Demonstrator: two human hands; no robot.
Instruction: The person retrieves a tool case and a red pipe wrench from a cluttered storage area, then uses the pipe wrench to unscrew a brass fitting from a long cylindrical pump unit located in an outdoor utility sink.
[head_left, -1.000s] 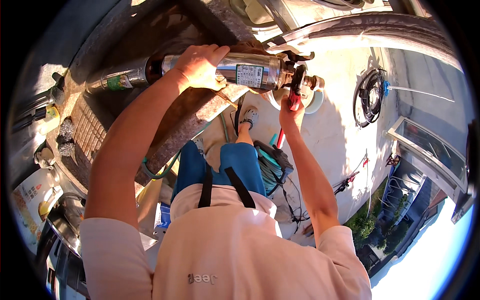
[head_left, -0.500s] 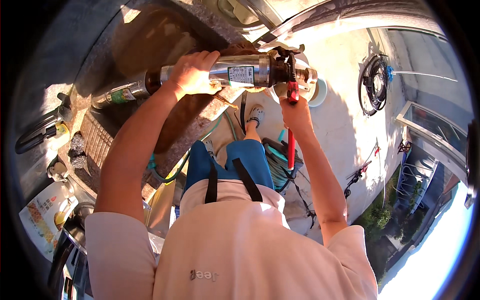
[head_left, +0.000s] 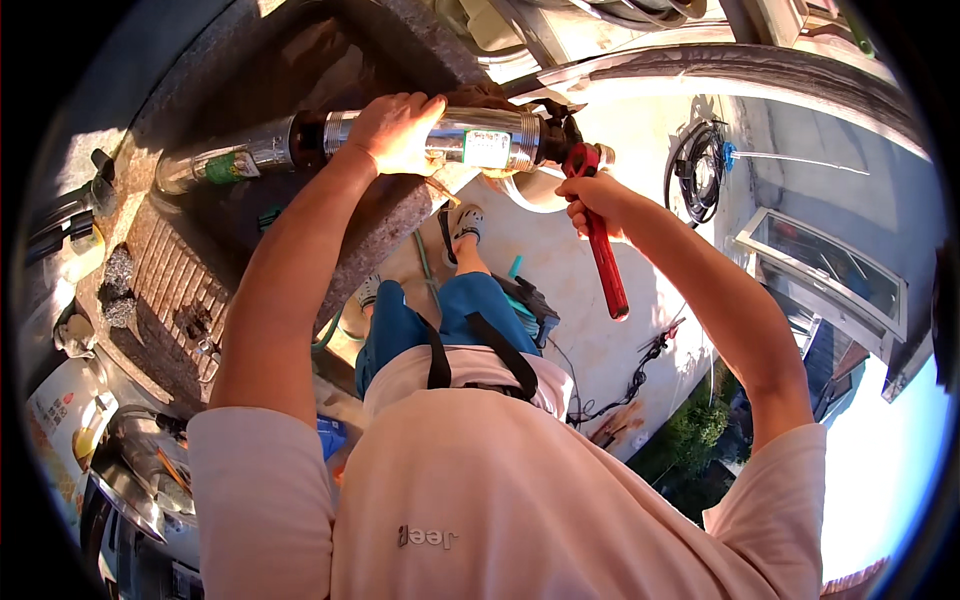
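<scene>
A long shiny metal cylinder, which looks like a submersible pump [head_left: 487,148], lies across the corner of a stone sink [head_left: 385,235]. My left hand [head_left: 398,135] is wrapped over its middle, fingers on top and thumb beneath. At the pump's right end is a dark collar [head_left: 552,140] with a threaded fitting beyond it. The head of a red pipe wrench [head_left: 606,265] sits at that collar; whether its jaws bite is hard to see. My right hand [head_left: 603,200] grips the wrench close to its head, and the handle slants down toward the right.
A ribbed washboard slab [head_left: 170,290] forms the sink's left part, with scouring pads [head_left: 118,285] beside it. Metal pans [head_left: 140,470] stand lower left. Black coiled hose [head_left: 697,172] lies on the floor at right, near a white-framed window [head_left: 825,265]. A green hose runs near my feet.
The wrench handle has swung from nearly straight down to slanting right, my right hand turning with it. My left hand stays on the pump. The whole view has shifted somewhat.
</scene>
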